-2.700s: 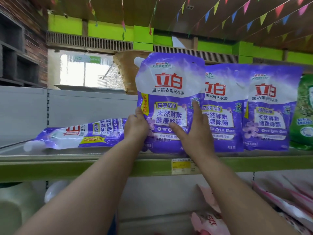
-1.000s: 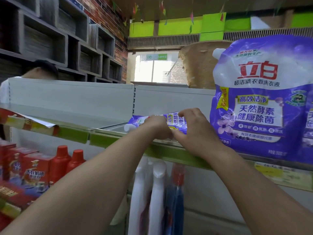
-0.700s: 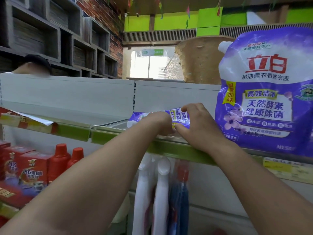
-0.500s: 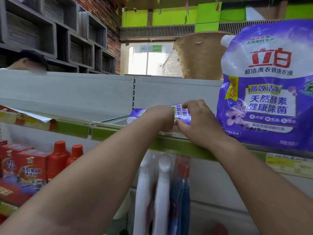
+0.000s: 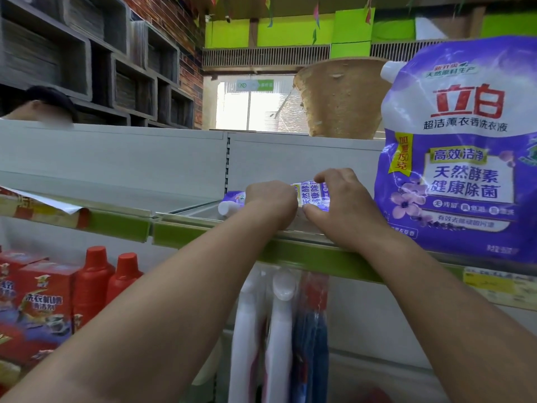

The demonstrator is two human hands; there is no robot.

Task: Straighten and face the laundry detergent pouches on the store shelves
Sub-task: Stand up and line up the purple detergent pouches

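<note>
A purple detergent pouch (image 5: 312, 194) lies flat on the top shelf (image 5: 209, 232), its white spout pointing left. My left hand (image 5: 271, 203) grips its left part, fingers curled over it. My right hand (image 5: 344, 206) grips its right part, fingers over the top and thumb at the near edge. Right beside my right hand a second purple pouch (image 5: 462, 158) stands upright, its label facing me.
A woven basket (image 5: 338, 97) sits on top of the shelf unit behind the pouches. Below the shelf hang white and blue items (image 5: 279, 330). Red bottles (image 5: 107, 280) and red boxes (image 5: 37, 301) fill the lower left shelf. A person's head (image 5: 40, 107) shows beyond the shelf back.
Since 2.7 s ago my hands left the upright pouch and moved left onto the lying one. Over the last second they have kept their grip with almost no movement.
</note>
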